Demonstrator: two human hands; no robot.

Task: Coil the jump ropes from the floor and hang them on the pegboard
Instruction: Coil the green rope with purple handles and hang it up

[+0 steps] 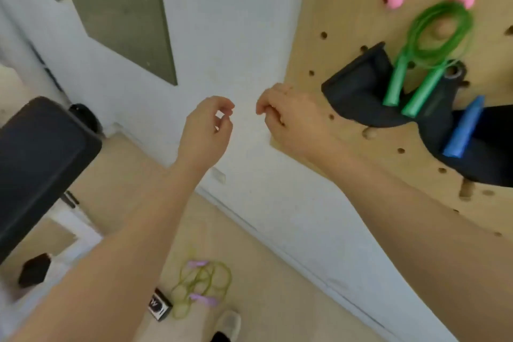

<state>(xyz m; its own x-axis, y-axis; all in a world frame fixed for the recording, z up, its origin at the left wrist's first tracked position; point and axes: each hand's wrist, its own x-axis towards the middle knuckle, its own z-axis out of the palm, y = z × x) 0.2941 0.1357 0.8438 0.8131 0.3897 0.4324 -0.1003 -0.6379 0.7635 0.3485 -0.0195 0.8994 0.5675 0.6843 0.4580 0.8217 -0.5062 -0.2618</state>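
1. The yellow-green jump rope [201, 287] with lilac handles lay tangled on the floor [277, 300], well below your fingers; it looked light and limp, best taken by the handles.
2. The green jump rope [433, 44] already hung coiled on the pegboard [347, 22], just right of your right fingers.
3. Your left hand [206, 130] and right hand [288, 119] were loosely curled, holding nothing.
4. A black pouch [361, 89] hung behind the green handles; its contents were hidden.

My only view comes from the head camera, looking forward and down, tilted, close to the tan wooden pegboard [347, 22] at right, the beige floor [263, 300] far below.
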